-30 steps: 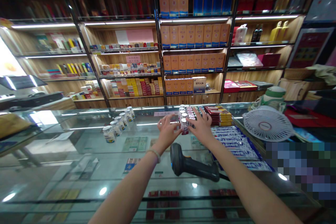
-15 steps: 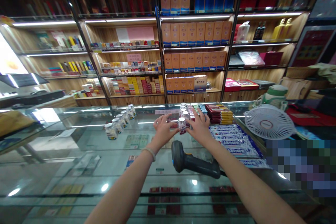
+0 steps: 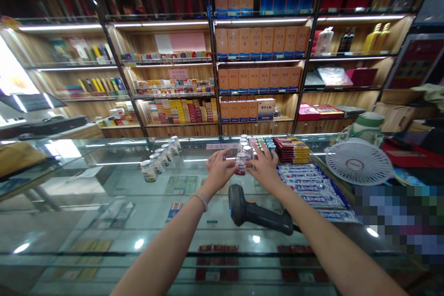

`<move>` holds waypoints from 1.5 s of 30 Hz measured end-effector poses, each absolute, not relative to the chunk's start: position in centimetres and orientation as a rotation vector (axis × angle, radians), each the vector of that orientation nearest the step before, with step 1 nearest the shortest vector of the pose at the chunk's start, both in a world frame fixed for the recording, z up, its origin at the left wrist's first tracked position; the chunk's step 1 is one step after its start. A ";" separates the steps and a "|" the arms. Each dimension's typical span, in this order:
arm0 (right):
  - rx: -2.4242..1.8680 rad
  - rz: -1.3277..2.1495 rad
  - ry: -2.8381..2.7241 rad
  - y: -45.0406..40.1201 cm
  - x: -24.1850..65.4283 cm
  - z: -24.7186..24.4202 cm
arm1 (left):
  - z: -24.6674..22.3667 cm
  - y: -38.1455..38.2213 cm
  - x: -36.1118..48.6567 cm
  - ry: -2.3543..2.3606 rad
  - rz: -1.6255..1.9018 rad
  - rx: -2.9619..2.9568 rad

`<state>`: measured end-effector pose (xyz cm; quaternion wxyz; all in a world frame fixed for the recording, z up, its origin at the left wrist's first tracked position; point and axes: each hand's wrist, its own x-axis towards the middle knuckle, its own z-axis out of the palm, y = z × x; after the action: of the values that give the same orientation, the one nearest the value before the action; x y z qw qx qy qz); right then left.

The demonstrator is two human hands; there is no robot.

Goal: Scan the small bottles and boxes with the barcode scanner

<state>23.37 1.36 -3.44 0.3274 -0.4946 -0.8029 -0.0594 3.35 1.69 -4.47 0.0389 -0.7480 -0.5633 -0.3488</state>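
A small clear jar [image 3: 240, 165] with a white lid and dark red contents stands on the glass counter [image 3: 194, 231]. My left hand [image 3: 219, 169] touches it from the left with thumb and fingertip, and my right hand [image 3: 265, 166] touches it from the right. More white-lidded jars [image 3: 243, 140] stand in a line behind it. Green and pink packs, partly hidden by my right hand, lie beside them. On the left, several white-lidded jars [image 3: 149, 171] form a slanting row. A black handheld scanner [image 3: 260, 212] lies nearer to me, between my forearms.
Stacked red and yellow packs [image 3: 292, 149] and blue-white packets [image 3: 310, 187] lie right of my right hand. Farther right are a white fan [image 3: 355, 162] and a green-white jug [image 3: 367, 125]. Shelves of boxes [image 3: 258, 81] rise behind the counter.
The front jar now stands more upright between my fingertips, its red contents more visible. Both hands keep nearly the same place; the whole view has shifted slightly.
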 end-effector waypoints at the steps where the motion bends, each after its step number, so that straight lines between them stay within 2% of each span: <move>1: -1.290 -0.155 -2.082 1.3 23.4 -3.3 | -4.3 1.7 3.3 -1.720 -1.098 -2.299; 12: -1.307 -0.109 -1.991 1.8 23.8 -2.2 | -1.7 0.6 3.6 -1.686 -1.303 -2.234; 36: -1.084 -0.328 -1.992 1.3 24.8 -1.4 | -1.0 0.3 3.6 -1.574 -1.279 -2.321; 45: -1.099 -0.260 -1.954 1.1 24.9 -1.1 | -1.0 -0.2 3.4 -1.504 -1.227 -2.402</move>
<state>24.87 1.15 -1.13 0.4281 -0.4403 -0.7823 -0.1041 3.40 -0.24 -0.97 0.0267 -0.7775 -0.4869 -0.3971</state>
